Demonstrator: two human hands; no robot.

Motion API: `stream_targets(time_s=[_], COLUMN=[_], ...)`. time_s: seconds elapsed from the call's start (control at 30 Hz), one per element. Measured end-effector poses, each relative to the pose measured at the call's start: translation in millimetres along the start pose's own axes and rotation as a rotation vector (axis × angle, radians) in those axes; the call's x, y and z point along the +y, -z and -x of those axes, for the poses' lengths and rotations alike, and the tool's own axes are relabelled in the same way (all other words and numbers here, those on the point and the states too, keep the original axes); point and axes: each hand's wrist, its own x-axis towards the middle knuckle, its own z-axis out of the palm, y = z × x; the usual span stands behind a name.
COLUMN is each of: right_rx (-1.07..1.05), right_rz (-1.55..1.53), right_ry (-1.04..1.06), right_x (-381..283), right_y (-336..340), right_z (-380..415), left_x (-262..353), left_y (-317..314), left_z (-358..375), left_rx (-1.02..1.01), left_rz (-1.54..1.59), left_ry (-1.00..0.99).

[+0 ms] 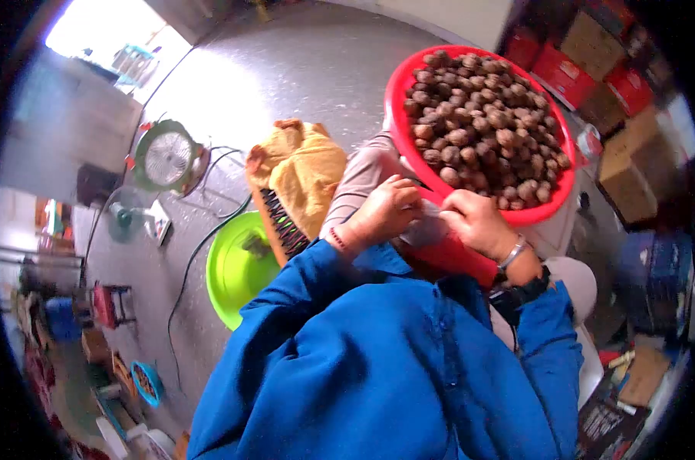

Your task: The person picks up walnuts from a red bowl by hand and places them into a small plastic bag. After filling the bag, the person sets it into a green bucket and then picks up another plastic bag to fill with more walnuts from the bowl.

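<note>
My left hand (382,211) is closed above my lap, its fingers curled in; whatever they hold is hidden. My right hand (478,222) is also closed, thumb and fingers drawn together just below the near rim of a red basin (413,165). What it grips cannot be made out. A pale grey, cloth-like patch (430,228) shows between the hands, with red material (459,261) under it. Brown, wrinkled walnuts (482,115) are heaped in the basin, apart from the fingers.
Left of my knee, a yellow cloth (305,165) covers part of a wooden-edged thing with dark bristles or coils (282,222). A lime-green basin (232,268), a round fan (169,157) and a black cable (185,284) are on the floor. Cardboard boxes (631,165) stand right.
</note>
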Motion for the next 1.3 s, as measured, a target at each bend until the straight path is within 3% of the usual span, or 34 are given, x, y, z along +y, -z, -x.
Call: stream_targets(time_s=[0.1,0.17,0.23,0.47,0.5,0.7,0.77,0.83,0.87,1.03,1.1,1.13,1.17,1.23,1.27,1.3], right_rx=[0.122,0.158,0.206,0.150,0.161,0.192,0.235,0.219,0.235,0.281,0.284,0.291,0.288,0.293,0.291,0.293], right_rz=[-0.086,-0.016,-0.037,0.064,0.079,0.154,0.194,0.209,0.215,0.271,0.293,0.314,0.315,0.311,0.313,0.316], right_ry=[-0.085,-0.089,-0.118,-0.076,-0.073,-0.015,-0.028,-0.037,-0.033,-0.009,-0.006,-0.003,-0.004,-0.017,-0.018,-0.013], right_x=[-13,-11,-14,-4,-1,16,17,16,18,25,27,28,29,29,29,30], right_y=[8,11,10,0,-2,-11,-14,-17,-18,-24,-25,-26,-26,-28,-28,-28], right_z=[-5,-7,-8,-9,-9,-9,-11,-15,-14,-14,-14,-14,-14,-15,-15,-15], left_x=[6,7,6,-9,-24,-63,-72,-79,-88,-110,-135,-165,-213,-204,-190,-168], left_y=[24,48,74,175,180,231,232,223,217,171,150,133,105,90,91,99], left_z=[-1,-3,10,87,107,235,276,316,338,417,459,494,556,549,532,505], left_rx=[0.062,0.209,0.216,0.373,0.493,0.603,0.637,0.608,0.598,0.700,0.617,0.486,0.757,0.567,0.566,0.551], left_rz=[0.057,0.051,0.134,-0.072,-0.022,-0.186,-0.185,-0.426,-0.448,-0.228,-0.278,-0.467,-0.194,-0.543,-0.540,-0.439], left_ry=[0.057,-0.053,0.105,0.463,0.502,1.031,1.183,1.191,1.297,1.585,1.607,1.532,1.386,1.432,1.433,1.573])
